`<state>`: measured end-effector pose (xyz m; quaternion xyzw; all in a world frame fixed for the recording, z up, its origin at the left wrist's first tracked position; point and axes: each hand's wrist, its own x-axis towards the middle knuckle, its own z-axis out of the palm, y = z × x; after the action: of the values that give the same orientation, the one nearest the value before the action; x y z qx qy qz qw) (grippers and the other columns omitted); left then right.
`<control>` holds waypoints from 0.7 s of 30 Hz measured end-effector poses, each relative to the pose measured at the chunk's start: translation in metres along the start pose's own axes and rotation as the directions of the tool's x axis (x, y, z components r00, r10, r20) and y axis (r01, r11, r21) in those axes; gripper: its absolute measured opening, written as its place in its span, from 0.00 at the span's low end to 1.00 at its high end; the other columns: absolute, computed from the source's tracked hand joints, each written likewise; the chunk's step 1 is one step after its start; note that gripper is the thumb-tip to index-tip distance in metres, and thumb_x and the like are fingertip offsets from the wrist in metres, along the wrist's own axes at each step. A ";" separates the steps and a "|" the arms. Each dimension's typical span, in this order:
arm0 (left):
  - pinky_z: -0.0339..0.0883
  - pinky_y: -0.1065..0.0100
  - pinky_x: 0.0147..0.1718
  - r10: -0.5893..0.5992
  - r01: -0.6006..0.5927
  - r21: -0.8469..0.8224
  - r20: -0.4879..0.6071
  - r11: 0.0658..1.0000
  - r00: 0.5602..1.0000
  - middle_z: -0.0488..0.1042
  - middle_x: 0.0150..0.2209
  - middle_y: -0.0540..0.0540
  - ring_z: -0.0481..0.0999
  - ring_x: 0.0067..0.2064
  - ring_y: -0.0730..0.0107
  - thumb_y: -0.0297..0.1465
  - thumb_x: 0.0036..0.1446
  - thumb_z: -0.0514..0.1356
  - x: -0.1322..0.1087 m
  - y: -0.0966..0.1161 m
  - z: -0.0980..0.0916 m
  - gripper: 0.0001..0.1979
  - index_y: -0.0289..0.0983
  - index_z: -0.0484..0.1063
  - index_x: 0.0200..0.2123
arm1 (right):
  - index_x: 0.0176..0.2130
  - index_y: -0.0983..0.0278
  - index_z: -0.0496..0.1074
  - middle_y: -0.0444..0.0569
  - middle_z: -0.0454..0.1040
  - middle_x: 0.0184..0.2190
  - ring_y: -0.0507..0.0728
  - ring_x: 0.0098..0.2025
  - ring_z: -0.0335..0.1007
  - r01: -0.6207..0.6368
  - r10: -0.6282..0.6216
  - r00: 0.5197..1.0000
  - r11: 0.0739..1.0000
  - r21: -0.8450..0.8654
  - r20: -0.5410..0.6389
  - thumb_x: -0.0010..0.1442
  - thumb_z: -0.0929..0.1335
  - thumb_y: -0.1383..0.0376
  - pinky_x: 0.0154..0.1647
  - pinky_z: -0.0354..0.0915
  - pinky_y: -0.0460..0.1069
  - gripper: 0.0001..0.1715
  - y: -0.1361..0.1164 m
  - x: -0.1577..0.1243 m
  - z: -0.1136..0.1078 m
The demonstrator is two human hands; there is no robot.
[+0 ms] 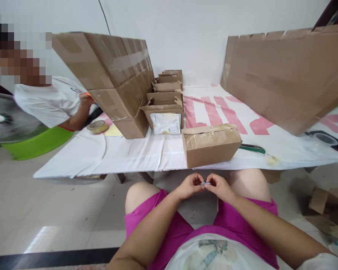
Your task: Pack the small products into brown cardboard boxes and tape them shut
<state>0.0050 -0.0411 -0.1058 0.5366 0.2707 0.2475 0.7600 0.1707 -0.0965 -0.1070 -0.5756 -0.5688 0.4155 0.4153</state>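
Over my lap, just below the table edge, my left hand (pixel 192 185) and my right hand (pixel 219 186) meet at the fingertips. Both are closed in a pinch on a small pale, greyish-white piece (pixel 204 183), too small for me to tell its kind. Directly beyond them a closed, taped cardboard box (pixel 214 152) rests at the table's near edge. Behind that box and to its left, a white printed pouch (pixel 166 123) leans against an open cardboard box (pixel 165 101).
Stacked cartons (pixel 109 75) rise at left, and a large carton (pixel 281 75) at right. A green-handled tool (pixel 252 148), a tape roll (pixel 98 126) and a black tape dispenser (pixel 334 141) lie on the cloth-covered table (pixel 135 155). A co-worker (pixel 45 97) sits left, near a fan (pixel 5 116).
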 end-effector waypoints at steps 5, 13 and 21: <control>0.65 0.71 0.28 -0.045 0.045 -0.017 -0.044 0.999 0.998 0.72 0.24 0.51 0.73 0.26 0.74 0.38 0.37 0.71 0.003 -0.002 0.001 0.22 0.34 0.63 0.29 | 0.28 0.62 0.65 0.42 0.71 0.23 0.52 0.25 0.67 -0.067 0.055 0.996 0.984 0.168 0.075 0.49 0.68 0.62 0.28 0.63 0.47 0.08 0.011 -0.001 0.003; 0.61 0.72 0.25 -0.026 0.041 0.093 -0.159 0.995 0.987 0.68 0.21 0.54 0.69 0.23 0.76 0.30 0.38 0.65 0.008 -0.010 0.000 0.13 0.35 0.63 0.27 | 0.30 0.62 0.71 0.46 0.75 0.28 0.54 0.30 0.70 0.051 -0.055 0.997 0.997 -0.065 -0.060 0.51 0.66 0.63 0.35 0.66 0.49 0.06 0.013 -0.001 0.006; 0.52 0.76 0.23 -0.008 0.055 0.275 -0.169 0.960 0.986 0.67 0.19 0.56 0.61 0.23 0.81 0.17 0.30 0.60 -0.007 0.020 -0.008 0.10 0.32 0.70 0.21 | 0.35 0.62 0.69 0.44 0.72 0.25 0.53 0.27 0.68 0.021 -0.016 0.997 0.997 -0.068 0.070 0.52 0.67 0.60 0.28 0.64 0.47 0.10 0.021 -0.007 0.014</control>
<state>-0.0077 -0.0344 -0.0878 0.6111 0.3740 0.2386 0.6555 0.1636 -0.1033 -0.1316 -0.5696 -0.6020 0.4115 0.3792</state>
